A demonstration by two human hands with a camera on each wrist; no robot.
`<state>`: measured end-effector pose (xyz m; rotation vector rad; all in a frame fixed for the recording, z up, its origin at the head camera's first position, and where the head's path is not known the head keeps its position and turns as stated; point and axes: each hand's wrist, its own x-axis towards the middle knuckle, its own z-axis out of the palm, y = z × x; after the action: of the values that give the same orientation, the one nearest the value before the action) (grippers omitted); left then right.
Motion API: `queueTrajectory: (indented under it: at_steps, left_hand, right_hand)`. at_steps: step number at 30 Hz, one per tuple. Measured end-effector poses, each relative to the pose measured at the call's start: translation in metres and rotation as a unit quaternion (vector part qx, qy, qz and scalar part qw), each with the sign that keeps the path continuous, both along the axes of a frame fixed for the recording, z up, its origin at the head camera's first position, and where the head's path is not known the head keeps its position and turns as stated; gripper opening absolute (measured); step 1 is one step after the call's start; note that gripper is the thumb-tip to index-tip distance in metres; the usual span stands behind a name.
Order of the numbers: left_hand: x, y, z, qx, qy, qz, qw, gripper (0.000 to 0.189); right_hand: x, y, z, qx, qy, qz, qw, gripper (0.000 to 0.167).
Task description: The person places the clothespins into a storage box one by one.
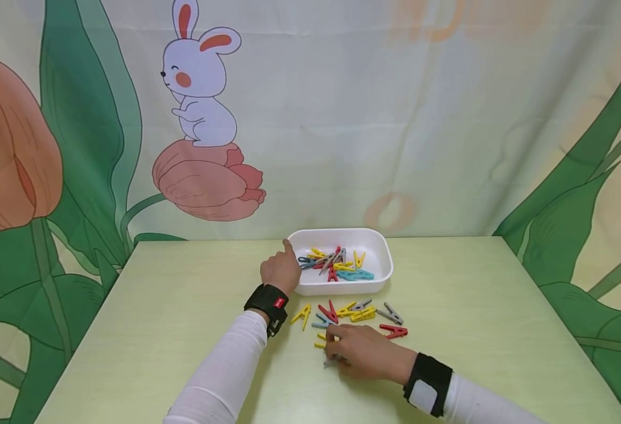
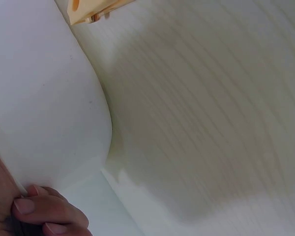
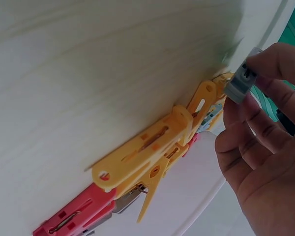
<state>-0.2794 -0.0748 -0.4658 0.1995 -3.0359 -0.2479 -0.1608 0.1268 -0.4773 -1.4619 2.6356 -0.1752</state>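
Observation:
My left hand (image 1: 281,272) is at the left end of a white plastic tub (image 1: 342,288), holding its rim; in the left wrist view its curled fingers (image 2: 51,211) show beside the tub wall. Between thumb and fingers, my right hand (image 3: 265,142) pinches a grey clothespin (image 3: 243,81), over the table in front of the tub. Near that hand lie a yellow clothespin (image 1: 319,345), partly hidden by it, a light blue clothespin (image 1: 321,323) and a red clothespin (image 1: 395,331). Inside the tub is a mixed pile of clothespins (image 1: 355,275) in yellow, red, grey and blue.
Several more clothespins lie between the tub and my right hand, among them a yellow one (image 1: 363,314), a grey one (image 1: 391,314) and a lone yellow one (image 1: 302,316) at the left. The pale table (image 1: 183,330) ends at a printed curtain (image 1: 332,118) behind the tub.

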Motion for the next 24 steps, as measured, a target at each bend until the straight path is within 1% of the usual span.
queueTrajectory:
  at_steps: [6,11,16,20,24]
  left_hand:
    - [0.0,0.0,0.0,-0.001,-0.002,-0.001,1.0,0.058]
    - [0.0,0.0,0.001,-0.001,-0.007,0.001,1.0,0.059]
    - [-0.001,-0.001,0.0,0.004,-0.012,0.004,0.9999,0.059]
    - [-0.002,-0.001,-0.001,0.004,-0.013,0.004,0.9999,0.06]
    - [-0.002,-0.001,-0.001,0.001,-0.013,0.004,0.9999,0.059]
  right_hand:
    - [0.0,0.0,0.002,-0.006,0.008,0.004,0.9999,0.012]
    - [0.0,0.0,0.003,-0.002,-0.01,-0.007,0.9999,0.012]
    - [0.001,0.001,0.007,-0.004,-0.026,-0.01,0.9996,0.015]
    - [0.002,0.002,0.011,-0.009,-0.013,-0.008,0.9998,0.014]
    - [0.0,0.003,0.02,-0.016,-0.005,-0.013,0.9998,0.011]
